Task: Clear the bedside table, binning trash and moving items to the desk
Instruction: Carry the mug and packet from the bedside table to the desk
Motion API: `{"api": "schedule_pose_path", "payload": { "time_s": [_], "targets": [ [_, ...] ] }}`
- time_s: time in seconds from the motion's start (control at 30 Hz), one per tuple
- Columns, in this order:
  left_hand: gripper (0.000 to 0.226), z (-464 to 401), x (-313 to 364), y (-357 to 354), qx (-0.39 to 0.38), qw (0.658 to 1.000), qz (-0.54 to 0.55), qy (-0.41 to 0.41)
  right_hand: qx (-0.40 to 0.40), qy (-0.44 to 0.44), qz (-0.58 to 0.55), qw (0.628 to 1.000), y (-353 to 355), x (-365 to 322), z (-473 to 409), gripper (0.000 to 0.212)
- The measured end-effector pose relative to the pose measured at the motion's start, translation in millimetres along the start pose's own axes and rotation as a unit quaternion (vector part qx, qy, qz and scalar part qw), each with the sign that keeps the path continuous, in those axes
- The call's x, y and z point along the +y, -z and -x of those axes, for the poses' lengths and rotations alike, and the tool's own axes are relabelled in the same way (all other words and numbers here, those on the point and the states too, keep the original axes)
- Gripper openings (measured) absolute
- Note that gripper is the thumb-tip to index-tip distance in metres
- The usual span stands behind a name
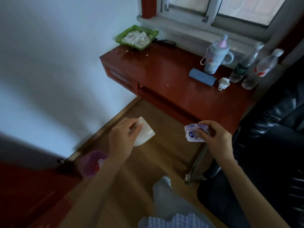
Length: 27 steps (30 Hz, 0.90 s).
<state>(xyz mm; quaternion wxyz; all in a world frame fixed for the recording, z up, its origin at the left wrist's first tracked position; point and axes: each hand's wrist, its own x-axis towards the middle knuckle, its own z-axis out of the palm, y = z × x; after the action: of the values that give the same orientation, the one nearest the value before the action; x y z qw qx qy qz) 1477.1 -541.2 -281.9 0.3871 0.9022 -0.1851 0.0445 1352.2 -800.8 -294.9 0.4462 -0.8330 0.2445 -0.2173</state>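
Now I carry two pieces of trash off toward the bin.
My left hand [122,133] has its grip pinched on a white paper cup [144,132], mouth tilted away from the fingers; my right hand [217,135] has its grip closed on a crumpled purple wrapper [195,133]. The purple bin [93,162] sits on the floor below and behind the left grip, so I judge it best to lower that hand right over the opening before letting go, then bring the right across. Beyond both grips, the red tabletop [164,71] holds a green dish [136,37], a cup and two bottles [256,69].
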Motion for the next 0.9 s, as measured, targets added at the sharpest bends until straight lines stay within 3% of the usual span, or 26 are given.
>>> {"api": "schedule_pose_path", "payload": {
  "time_s": [0.37, 0.73, 0.9],
  "targets": [
    [0.030, -144.8, 6.0, -70.8, -0.032, 0.998, -0.009, -0.053, 0.032, -0.011, 0.045, 0.998, -7.2, 20.4, -120.7, 0.023],
    [0.018, -271.9, 2.6, -138.6, -0.113, 0.983, 0.057, -0.133, 0.116, -0.139, 0.049, 0.982, -30.1, 42.9, -193.9, 0.023],
    [0.025, -327.9, 2.6, -161.0, -0.156, 0.967, 0.070, -0.188, 0.169, -0.195, 0.040, 0.965, -44.0, 42.9, -218.6, 0.022]
  ]
}}
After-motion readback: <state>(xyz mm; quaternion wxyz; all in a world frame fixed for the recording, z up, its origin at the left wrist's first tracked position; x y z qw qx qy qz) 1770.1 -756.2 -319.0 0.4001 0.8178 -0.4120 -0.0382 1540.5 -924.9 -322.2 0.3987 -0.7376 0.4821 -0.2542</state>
